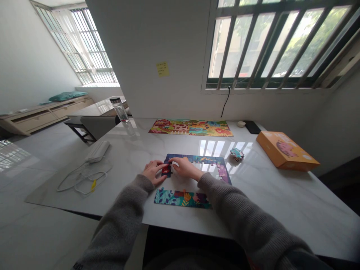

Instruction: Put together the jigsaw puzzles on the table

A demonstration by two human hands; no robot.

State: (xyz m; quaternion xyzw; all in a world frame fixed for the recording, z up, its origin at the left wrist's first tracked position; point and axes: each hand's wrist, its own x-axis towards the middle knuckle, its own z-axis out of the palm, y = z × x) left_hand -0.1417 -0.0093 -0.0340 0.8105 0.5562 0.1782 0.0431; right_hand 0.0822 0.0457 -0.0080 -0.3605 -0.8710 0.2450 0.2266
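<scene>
My left hand (152, 171) grips a small red jigsaw piece (166, 170) at the left end of a dark blue puzzle border (195, 159). My right hand (184, 167) lies just right of that piece, its fingertips reaching the piece's upper edge. The border runs along the top and down the right side (223, 173). Below my hands, a separate colourful strip of joined pieces (182, 198) lies flat on the table, apart from the border. A small stack of loose pieces (237, 154) sits to the right.
A printed animal puzzle picture (190, 128) lies at the far edge of the white marble table (270, 195). Nearby are an orange box (287, 151), a dark phone (252, 127), a glass bottle (120, 111), and a white power adapter (98, 151) with cable (81, 180).
</scene>
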